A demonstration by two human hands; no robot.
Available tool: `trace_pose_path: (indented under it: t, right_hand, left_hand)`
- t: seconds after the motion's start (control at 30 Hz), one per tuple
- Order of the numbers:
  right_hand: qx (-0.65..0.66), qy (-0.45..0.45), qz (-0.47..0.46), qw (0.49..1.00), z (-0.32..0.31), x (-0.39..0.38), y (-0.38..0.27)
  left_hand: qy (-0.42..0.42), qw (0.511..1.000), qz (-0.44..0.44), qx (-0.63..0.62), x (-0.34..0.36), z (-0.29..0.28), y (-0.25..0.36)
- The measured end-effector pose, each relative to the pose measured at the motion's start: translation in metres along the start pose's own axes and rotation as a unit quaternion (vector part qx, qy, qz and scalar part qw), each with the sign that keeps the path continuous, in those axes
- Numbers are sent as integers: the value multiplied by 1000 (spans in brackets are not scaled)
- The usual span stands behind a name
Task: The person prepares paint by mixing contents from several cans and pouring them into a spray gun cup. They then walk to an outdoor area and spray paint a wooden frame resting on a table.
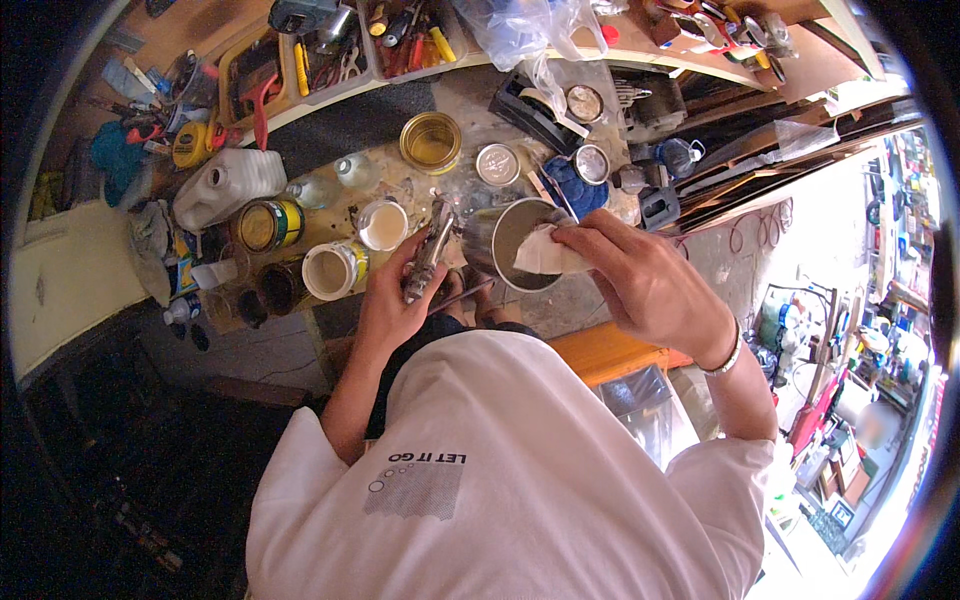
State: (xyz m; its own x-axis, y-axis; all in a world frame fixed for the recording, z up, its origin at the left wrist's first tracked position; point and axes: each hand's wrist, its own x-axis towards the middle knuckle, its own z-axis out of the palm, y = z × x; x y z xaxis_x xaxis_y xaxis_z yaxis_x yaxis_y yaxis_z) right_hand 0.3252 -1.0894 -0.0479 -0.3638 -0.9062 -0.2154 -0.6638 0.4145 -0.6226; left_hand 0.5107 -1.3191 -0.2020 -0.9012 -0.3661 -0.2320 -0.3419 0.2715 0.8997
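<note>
Silvery metal tool (pixel 428 262) lies wrapped in the left hand's (pixel 392 305) grip, near the centre of the frame. Right of centre, the right hand (pixel 650 285) pinches a pale wipe (pixel 545 252), cloth or paper I cannot tell, at the mouth of a steel cup (pixel 503 243). Left of these, two open tubs (pixel 330 271) stand on the stained tabletop (pixel 462 181); a white jug (pixel 230 187) shows at upper left.
</note>
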Motion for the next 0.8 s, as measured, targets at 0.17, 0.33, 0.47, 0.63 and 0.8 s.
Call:
trace_pose_path:
  t: [0.17, 0.33, 0.47, 0.63, 0.8]
  right_hand:
    - [132, 44, -39, 989, 13, -7, 24]
    - [518, 218, 111, 820, 22, -32, 47]
    - [140, 241, 35, 960, 17, -23, 56]
    - [-173, 173, -132, 961, -17, -1, 32]
    - [-368, 97, -320, 868, -30, 27, 17]
  left_hand:
    - [25, 998, -45, -33, 7, 2, -7]
    - [26, 995, -94, -21, 12, -12, 2]
    - [17, 997, -75, -9, 11, -15, 7]
    - [-2, 998, -60, -13, 8, -15, 12]
    - [-42, 999, -35, 4, 7, -16, 19]
